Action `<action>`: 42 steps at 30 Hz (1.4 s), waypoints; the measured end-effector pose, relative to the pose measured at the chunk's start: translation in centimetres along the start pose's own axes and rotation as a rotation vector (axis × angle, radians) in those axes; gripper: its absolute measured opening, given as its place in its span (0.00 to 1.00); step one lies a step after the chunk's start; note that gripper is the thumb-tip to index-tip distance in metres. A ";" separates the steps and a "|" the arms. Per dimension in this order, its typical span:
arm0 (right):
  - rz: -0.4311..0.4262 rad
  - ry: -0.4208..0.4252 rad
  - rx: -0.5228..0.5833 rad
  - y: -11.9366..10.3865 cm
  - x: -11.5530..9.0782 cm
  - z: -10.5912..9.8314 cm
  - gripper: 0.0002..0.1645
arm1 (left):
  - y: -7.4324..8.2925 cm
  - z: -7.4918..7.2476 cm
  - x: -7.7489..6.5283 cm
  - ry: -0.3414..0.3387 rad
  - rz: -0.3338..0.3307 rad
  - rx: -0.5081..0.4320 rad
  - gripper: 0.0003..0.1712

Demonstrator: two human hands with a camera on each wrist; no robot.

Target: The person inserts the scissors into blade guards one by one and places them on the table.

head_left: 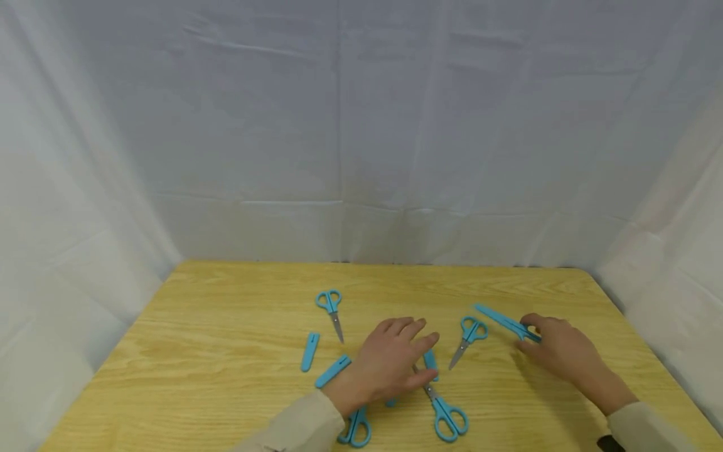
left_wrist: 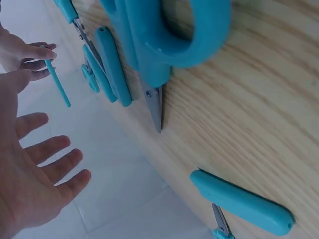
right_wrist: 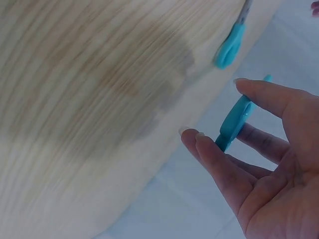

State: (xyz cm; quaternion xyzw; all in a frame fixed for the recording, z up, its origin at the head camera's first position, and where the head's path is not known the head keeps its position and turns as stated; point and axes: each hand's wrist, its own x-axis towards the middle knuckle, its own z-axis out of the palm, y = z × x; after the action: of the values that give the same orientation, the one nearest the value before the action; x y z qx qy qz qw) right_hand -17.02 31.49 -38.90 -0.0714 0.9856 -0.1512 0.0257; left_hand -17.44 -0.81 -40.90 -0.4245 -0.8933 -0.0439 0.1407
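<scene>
My right hand (head_left: pixel 556 348) pinches the handles of sheathed scissors (head_left: pixel 501 320) by thumb and fingers, above the table's right side. A blue cover encloses their blades. In the right wrist view, the blue handles (right_wrist: pixel 234 122) sit between thumb and fingertips. My left hand (head_left: pixel 384 361) hovers palm down over the middle, fingers spread and holding nothing, as the left wrist view also shows. Beneath it lie bare-bladed scissors (head_left: pixel 449 417) and a blue cover (head_left: pixel 431 364), both partly hidden. Other scissors (head_left: pixel 357 428) show only their handles near its wrist.
Bare scissors (head_left: pixel 473 329) lie between the hands. Another pair (head_left: pixel 329 301) rests farther back on the left. Two blue covers (head_left: pixel 309 351) are left of my left hand. White sheets (head_left: pixel 361 157) surround the wooden table (head_left: pixel 226 301) at the back and sides.
</scene>
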 end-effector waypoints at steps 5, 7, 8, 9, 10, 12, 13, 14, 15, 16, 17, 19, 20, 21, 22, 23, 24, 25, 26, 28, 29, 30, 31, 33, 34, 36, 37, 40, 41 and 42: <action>0.063 -0.038 0.027 2.6 0.1 -0.4 0.34 | 0.5 0.1 0.7 -0.033 0.034 0.032 0.31; 0.095 -0.050 0.033 3.6 0.0 -0.5 0.36 | 0.8 0.3 1.1 -0.033 0.052 0.055 0.31; 0.111 -0.054 0.033 4.1 0.0 -0.6 0.36 | 1.0 0.4 1.2 -0.027 0.063 0.073 0.31; 0.125 -0.059 0.034 4.5 0.0 -0.7 0.37 | 1.1 0.5 1.4 -0.021 0.072 0.088 0.31; 0.137 -0.060 0.029 5.0 0.0 -0.8 0.38 | 1.3 0.6 1.6 -0.023 0.076 0.086 0.31; 0.161 -0.069 0.021 5.7 -0.1 -1.0 0.40 | 1.7 0.7 2.0 -0.032 0.078 0.080 0.31; 0.174 -0.068 0.012 6.1 -0.1 -1.1 0.42 | 1.9 0.7 2.2 -0.041 0.078 0.076 0.31; 0.185 -0.066 0.005 6.4 -0.2 -1.1 0.42 | 2.1 0.8 2.4 -0.051 0.078 0.076 0.31; 0.194 -0.064 -0.001 6.8 -0.4 -1.1 0.43 | 2.3 0.9 2.6 -0.064 0.079 0.069 0.31; 0.204 -0.059 -0.011 7.1 -0.4 -1.2 0.43 | 2.5 1.0 2.7 -0.071 0.082 0.068 0.32; 0.214 -0.057 -0.014 7.4 -0.6 -1.2 0.44 | 2.7 1.2 2.9 -0.071 0.089 0.076 0.31; 0.237 -0.056 -0.017 7.8 -0.8 -1.3 0.43 | 3.2 1.3 3.1 -0.070 0.106 0.087 0.31; 0.248 -0.061 -0.015 7.9 -0.9 -1.3 0.43 | 3.4 1.3 3.2 -0.070 0.114 0.091 0.31; 0.260 -0.069 -0.014 8.0 -1.0 -1.3 0.43 | 3.7 1.3 3.3 -0.074 0.121 0.095 0.31; 0.273 -0.080 -0.015 8.1 -1.0 -1.4 0.43 | 3.9 1.3 3.4 -0.082 0.128 0.097 0.31; 0.284 -0.093 -0.013 8.1 -1.1 -1.4 0.44 | 4.2 1.3 3.4 -0.099 0.133 0.096 0.31; 0.297 -0.107 -0.016 8.1 -1.2 -1.4 0.44 | 4.4 1.3 3.5 -0.112 0.137 0.092 0.31; 0.309 -0.117 -0.026 8.1 -1.2 -1.5 0.45 | 4.6 1.3 3.5 -0.129 0.138 0.085 0.32; 0.320 -0.126 -0.032 8.1 -1.2 -1.5 0.45 | 4.8 1.3 3.5 -0.143 0.139 0.081 0.32; 0.341 -0.142 -0.045 7.9 -1.3 -1.5 0.46 | 5.1 1.3 3.6 -0.155 0.144 0.071 0.32; 0.347 -0.148 -0.054 7.8 -1.4 -1.5 0.47 | 5.2 1.4 3.6 -0.153 0.148 0.072 0.31; 0.349 -0.152 -0.061 7.8 -1.4 -1.4 0.47 | 5.3 1.4 3.6 -0.150 0.150 0.071 0.31; 0.351 -0.155 -0.065 7.7 -1.5 -1.4 0.46 | 5.3 1.4 3.7 -0.146 0.153 0.073 0.31; 0.346 -0.166 -0.064 7.5 -1.5 -1.3 0.45 | 5.4 1.5 3.7 -0.133 0.160 0.087 0.31; 0.339 -0.165 -0.064 7.5 -1.6 -1.2 0.44 | 5.5 1.6 3.7 -0.132 0.163 0.092 0.31; 0.327 -0.169 -0.060 7.5 -1.6 -1.0 0.44 | 5.6 1.6 3.8 -0.137 0.165 0.097 0.31; 0.325 -0.171 -0.060 7.5 -1.6 -1.0 0.43 | 5.7 1.6 3.8 -0.139 0.168 0.099 0.31; 0.317 -0.167 -0.066 7.5 -1.7 -0.7 0.42 | 5.9 1.7 3.8 -0.148 0.177 0.102 0.31; 0.313 -0.168 -0.066 7.5 -1.7 -0.6 0.41 | 5.9 1.7 3.8 -0.148 0.182 0.102 0.31; 0.309 -0.167 -0.063 7.5 -1.7 -0.6 0.40 | 5.9 1.7 3.7 -0.147 0.187 0.104 0.31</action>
State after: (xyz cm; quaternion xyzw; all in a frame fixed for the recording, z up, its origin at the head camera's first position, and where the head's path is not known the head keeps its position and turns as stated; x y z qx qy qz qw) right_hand -16.39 39.05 -40.55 0.0679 0.9836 -0.1079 0.1280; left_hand -15.48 6.07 -41.67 -0.5001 -0.8589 0.0469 0.0999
